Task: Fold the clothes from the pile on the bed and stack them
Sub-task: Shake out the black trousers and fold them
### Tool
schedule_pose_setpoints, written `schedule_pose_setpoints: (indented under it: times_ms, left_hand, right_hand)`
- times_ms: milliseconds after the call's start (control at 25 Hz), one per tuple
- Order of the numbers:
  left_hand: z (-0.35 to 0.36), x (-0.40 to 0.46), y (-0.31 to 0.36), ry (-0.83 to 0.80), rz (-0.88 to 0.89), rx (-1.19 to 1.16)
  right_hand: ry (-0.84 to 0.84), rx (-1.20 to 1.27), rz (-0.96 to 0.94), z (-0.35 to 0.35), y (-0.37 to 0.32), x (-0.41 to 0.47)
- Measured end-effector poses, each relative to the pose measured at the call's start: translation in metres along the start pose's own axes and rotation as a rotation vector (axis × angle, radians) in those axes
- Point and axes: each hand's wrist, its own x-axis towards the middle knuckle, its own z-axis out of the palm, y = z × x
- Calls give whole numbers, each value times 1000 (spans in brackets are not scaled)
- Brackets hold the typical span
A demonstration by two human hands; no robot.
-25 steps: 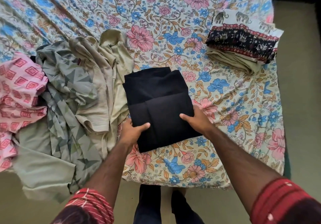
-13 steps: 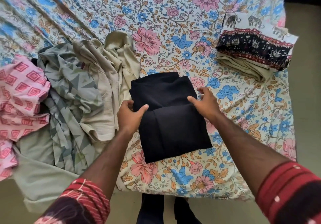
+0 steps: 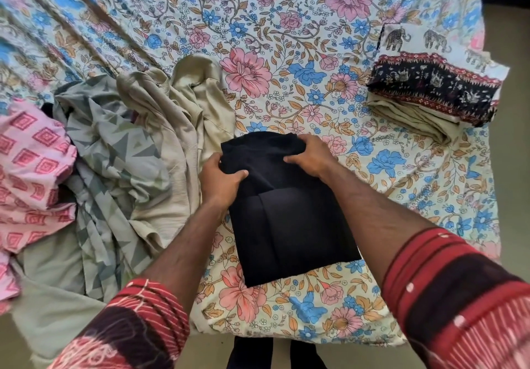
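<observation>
Both hands grip black garment (image 3: 289,219): left hand (image 3: 220,181), right hand (image 3: 311,155); fingertips hidden in fabric.

There is one view only, from a wide-angle camera worn on the person's head, looking forward and steeply down over the near edge of the bed (image 3: 286,24). It sits close: both forearms reach in from the bottom corners, and the left hand (image 3: 219,181) and right hand (image 3: 311,155) lie near the middle. The floor shows along the bottom and right edges, and the wide lens bends the bed's edges.
</observation>
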Motion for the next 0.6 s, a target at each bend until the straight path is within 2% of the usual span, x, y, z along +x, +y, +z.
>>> schedule_pose_setpoints:
  times_ms: [120, 200, 240, 320, 400, 440, 480, 520, 600]
  left_hand:
    - [-6, -5, 4, -79, 104, -74]
    - [-17, -26, 3, -90, 308, -61]
    - [-25, -42, -4, -118, 443, 10]
    - [-46, -80, -34, -234, 703, 314]
    - [-61, -114, -77, -430, 853, 703]
    - [-64, -124, -95, -493, 843, 795]
    - [-66, -129, -106, -495, 793, 772]
    - [-64, -131, -110, -440, 700, 665]
    - [-54, -133, -97, -214, 397, 350]
  right_hand:
    - [18, 141, -83, -13, -7, -19]
    - [78, 72, -343, -30, 3, -57]
    - [113, -41, -495, -39, 17, -83]
    - [86, -427, -753, -47, 63, -132]
    - [-50, -824, -799, -46, 113, -171]
    - [-106, -904, -760, -44, 132, -180]
    - [-126, -899, -726, -42, 143, -184]
    - [-120, -847, -684, -40, 144, -182]
    - [-31, -671, -610, -33, 128, -175]
